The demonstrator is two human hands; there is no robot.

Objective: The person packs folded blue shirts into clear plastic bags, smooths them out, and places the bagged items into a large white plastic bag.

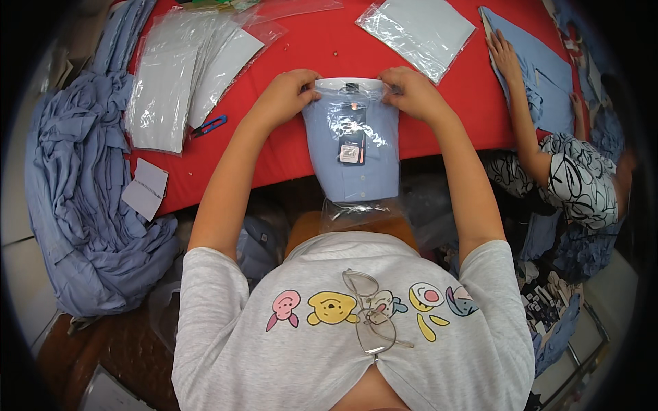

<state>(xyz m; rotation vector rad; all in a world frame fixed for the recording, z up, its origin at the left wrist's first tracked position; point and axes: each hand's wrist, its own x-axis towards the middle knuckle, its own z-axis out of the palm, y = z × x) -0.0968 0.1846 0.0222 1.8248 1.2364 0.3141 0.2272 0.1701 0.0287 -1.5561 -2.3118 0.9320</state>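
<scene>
A folded light blue shirt [325, 161] in a clear plastic bag [367, 218] lies in front of me, partly on the table and partly hanging over its near edge. A dark hang tag [353, 127] with a white sticker shows on the shirt's front. At the upper left corner my left hand [291, 94] is closed on the bagged shirt, fingers pinching by the collar. My right hand [410, 94] pinches the upper right corner in the same way. The bag's loose end droops below the shirt toward my lap.
Clear bags with white inserts [164, 89] lie at left on the red tablecloth [288, 154], beside blue thread snips [210, 126] and a small notebook [147, 186]. Crumpled blue shirts [82, 198] hang at far left. More bags [418, 34] lie ahead. At right a co-worker's hand [505, 58] touches a blue shirt [538, 65].
</scene>
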